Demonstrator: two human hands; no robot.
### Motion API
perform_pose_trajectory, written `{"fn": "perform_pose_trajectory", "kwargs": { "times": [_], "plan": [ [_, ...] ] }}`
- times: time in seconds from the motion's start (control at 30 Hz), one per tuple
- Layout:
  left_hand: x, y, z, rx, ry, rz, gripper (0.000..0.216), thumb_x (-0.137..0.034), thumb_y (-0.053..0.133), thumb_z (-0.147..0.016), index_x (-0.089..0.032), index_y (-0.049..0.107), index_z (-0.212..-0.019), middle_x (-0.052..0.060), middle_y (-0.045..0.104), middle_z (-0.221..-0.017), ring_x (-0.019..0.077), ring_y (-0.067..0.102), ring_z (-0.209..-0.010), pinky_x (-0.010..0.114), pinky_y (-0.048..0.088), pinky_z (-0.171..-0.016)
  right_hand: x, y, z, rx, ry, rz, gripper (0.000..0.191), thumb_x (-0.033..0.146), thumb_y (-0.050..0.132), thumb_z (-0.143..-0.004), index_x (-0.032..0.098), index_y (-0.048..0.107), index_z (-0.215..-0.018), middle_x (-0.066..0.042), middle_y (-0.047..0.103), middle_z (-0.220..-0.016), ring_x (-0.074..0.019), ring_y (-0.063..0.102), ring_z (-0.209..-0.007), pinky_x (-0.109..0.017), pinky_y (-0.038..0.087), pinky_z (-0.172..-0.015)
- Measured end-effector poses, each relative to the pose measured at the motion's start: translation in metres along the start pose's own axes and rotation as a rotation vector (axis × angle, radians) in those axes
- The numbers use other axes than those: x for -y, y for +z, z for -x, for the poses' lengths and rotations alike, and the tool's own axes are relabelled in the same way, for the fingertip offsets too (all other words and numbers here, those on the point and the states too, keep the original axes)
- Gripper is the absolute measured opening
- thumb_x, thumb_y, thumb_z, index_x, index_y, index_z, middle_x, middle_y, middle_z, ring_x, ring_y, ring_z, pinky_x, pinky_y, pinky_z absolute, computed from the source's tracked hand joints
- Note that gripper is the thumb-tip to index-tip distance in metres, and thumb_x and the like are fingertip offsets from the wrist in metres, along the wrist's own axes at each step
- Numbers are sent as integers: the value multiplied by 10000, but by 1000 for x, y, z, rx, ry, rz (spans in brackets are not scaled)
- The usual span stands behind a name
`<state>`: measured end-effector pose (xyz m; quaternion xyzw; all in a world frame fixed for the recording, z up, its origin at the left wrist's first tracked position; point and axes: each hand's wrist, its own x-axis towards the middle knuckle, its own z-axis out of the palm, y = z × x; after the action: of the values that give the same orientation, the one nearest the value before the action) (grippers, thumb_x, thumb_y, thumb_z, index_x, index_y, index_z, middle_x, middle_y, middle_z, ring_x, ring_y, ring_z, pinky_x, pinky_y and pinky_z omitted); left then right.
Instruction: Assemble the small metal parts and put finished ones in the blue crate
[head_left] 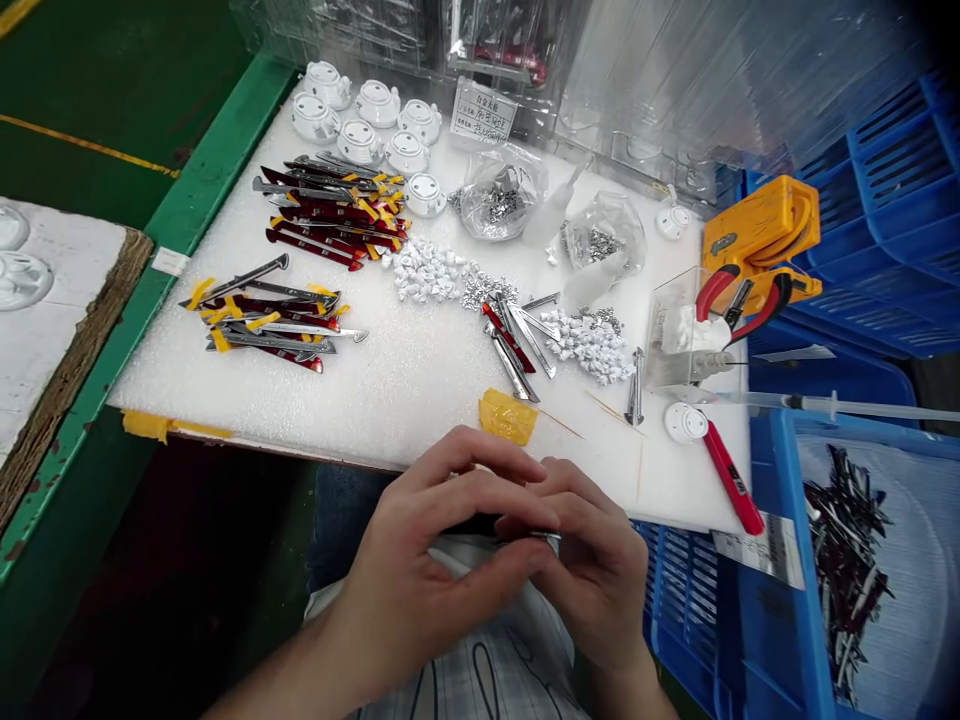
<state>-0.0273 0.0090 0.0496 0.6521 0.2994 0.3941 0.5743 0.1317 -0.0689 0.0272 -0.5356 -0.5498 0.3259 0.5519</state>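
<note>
My left hand (pixel 450 550) and my right hand (pixel 592 560) meet just off the table's front edge, fingertips bent in and pressed together. A thin sliver with a shiny edge (pixel 551 534) peeks out between them; most of it is hidden by the fingers. Just beyond my fingers lies a piece of yellow tape (pixel 508 416) on the white foam sheet (pixel 405 385). Behind it rest a few slim red and silver metal pieces (pixel 519 340), beside a heap of small white parts (pixel 589 345).
Taped metal strips (pixel 337 210) lie in piles at left, below several white round pieces (pixel 360 140). Bags of tiny metal parts (pixel 499 200) sit at the back. At right are pliers (pixel 739 300), a yellow tape dispenser (pixel 761 235), a red cutter (pixel 733 478) and a blue crate (pixel 787 590).
</note>
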Motion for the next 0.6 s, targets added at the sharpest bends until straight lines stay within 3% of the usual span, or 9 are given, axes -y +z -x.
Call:
{"fn": "perform_pose_trajectory", "kwargs": {
  "times": [0.3,0.43,0.6],
  "plan": [
    [-4,5,1,-12,86,-88,137,-125,875,-1034,-257,838,-1026,2,832,-1132,129,837,-1008,172,700,-977,3,-1,-1,-4,-15,41,170,336,723,-1159,282,801,-1018,10,761,-914,-140,751,-798,-244,645,-711],
    [-7,0,2,-22,118,-196,132,-145,850,-1064,-271,833,-1028,-6,830,-1130,128,831,-955,185,716,-920,1,-7,2,-5,-1,54,64,295,751,-1135,296,815,-1136,-5,792,-994,-157,752,-831,-267,643,-716],
    [-6,-2,4,-41,139,-282,112,-171,843,-1082,-275,846,-1043,-2,830,-1123,130,828,-928,195,722,-894,3,-21,9,-124,-53,121,178,284,847,-1071,277,823,-1248,-33,764,-953,-207,714,-820,-336,613,-665]
  ]
}}
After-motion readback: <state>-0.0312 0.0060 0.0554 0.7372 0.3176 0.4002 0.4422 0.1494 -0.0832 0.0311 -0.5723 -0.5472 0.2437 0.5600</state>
